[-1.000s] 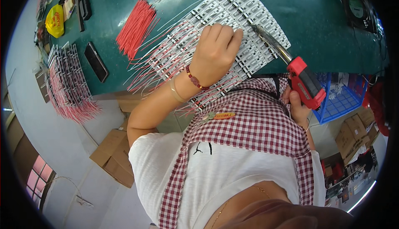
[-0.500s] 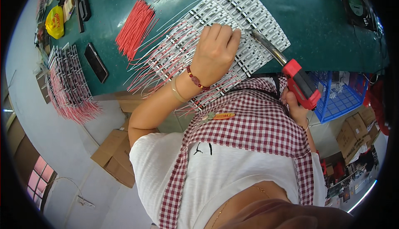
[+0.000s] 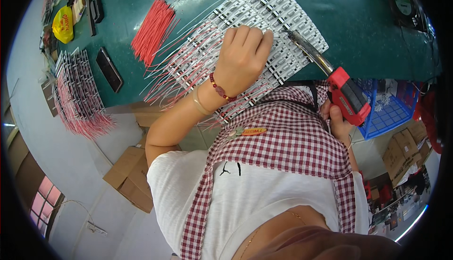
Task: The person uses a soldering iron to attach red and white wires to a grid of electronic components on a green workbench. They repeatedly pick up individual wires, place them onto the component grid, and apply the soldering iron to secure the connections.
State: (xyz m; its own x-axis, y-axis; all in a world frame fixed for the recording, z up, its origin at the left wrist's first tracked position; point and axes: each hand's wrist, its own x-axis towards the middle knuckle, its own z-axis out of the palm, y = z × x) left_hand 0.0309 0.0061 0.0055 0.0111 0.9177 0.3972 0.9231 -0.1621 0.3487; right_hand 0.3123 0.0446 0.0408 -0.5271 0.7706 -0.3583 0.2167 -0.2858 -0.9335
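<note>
Lay flat on the green table [image 3: 358, 28]: white strips [image 3: 278, 14] in rows, long axes up-right. Pinned beneath left hand [image 3: 241, 59], fingers curled loosely, palm down. Pointed up-left at the fingertips: soldering iron [image 3: 330, 78], gripped firmly in right hand [image 3: 339, 123], just beside.

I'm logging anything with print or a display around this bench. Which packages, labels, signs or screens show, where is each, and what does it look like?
Yellow bag: far left of the green table, crumpled, with red print.
Dark phone: flat on the table's left, beside the bundle of red wires, screen black.
Small badge: on the checked apron, narrow, orange and green.
Cardboard boxes: floor, lower left, brown, plain.
More boxes: floor, right, beside the blue basket.
</note>
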